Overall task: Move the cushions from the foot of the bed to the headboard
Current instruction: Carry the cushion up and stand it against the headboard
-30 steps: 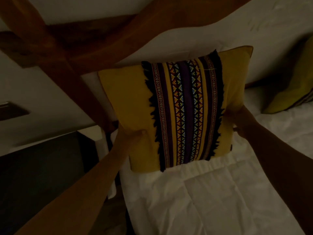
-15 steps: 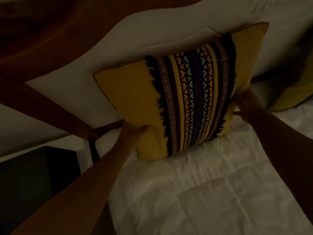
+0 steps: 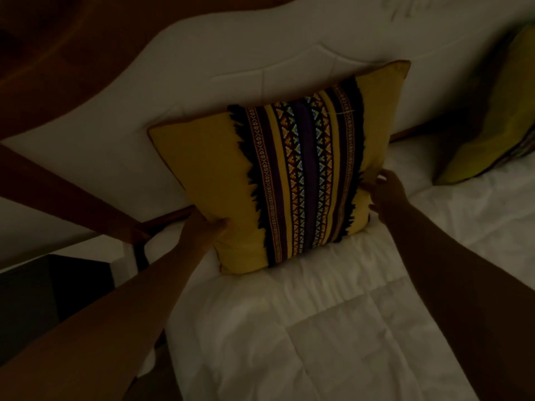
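Against the headboard [image 3: 231,68], two hands [image 3: 202,230] [image 3: 385,192] grasp one of two cushions [image 3: 289,183]

I have one view only, a wide-angle head camera, so nothing is shared with a second. It looks forward and steeply down over both forearms at the padded headboard [image 3: 260,47], at close range. The white bedding [image 3: 333,328] fills the lower frame. Lighting is dim; edges bow with lens distortion.
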### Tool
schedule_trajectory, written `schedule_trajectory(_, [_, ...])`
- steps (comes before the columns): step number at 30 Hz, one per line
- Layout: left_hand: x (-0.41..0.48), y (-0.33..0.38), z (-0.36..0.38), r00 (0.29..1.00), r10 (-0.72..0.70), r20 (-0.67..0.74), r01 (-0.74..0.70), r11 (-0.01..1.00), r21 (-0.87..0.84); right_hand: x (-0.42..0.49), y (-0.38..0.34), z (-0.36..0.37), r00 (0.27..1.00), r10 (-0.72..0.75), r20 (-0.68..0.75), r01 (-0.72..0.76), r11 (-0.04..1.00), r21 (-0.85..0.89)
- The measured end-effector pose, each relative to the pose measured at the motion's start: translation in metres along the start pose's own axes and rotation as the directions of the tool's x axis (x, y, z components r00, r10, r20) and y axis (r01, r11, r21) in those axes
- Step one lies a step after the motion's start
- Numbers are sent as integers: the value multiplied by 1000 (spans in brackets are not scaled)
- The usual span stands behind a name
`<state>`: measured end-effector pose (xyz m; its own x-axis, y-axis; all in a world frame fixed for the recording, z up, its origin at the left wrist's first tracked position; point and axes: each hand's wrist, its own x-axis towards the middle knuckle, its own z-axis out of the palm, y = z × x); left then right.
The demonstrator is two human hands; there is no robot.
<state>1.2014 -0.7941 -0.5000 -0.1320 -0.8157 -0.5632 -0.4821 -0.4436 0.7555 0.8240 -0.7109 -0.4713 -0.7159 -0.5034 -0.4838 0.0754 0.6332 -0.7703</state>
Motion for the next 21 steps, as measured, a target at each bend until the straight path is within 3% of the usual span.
schedule_trajectory(4, [-30, 6, -9, 999, -33, -3, 33, 996, 80, -45, 9, -5, 998, -49, 36, 53, 991, -125])
schedule_trajectory(9, [-82, 23, -27, 993, -84, 87, 77, 994, 76, -121, 12, -22, 961, -142, 236, 216, 921, -325])
schedule_trajectory(13, [-144, 40, -40, 992, 74, 98, -96, 965, 246, -198, 7, -57, 914, -259, 312, 390, 769, -507])
schedule_trajectory(18, [-243, 54, -63, 948, 273, 166, -319, 808, 495, -307, 3, -98, 841, -398, 367, 541, 586, -604])
schedule_trajectory(21, [-296, 55, -80, 910, 347, 227, -413, 706, 576, -362, 5, -116, 817, -458, 350, 570, 557, -604])
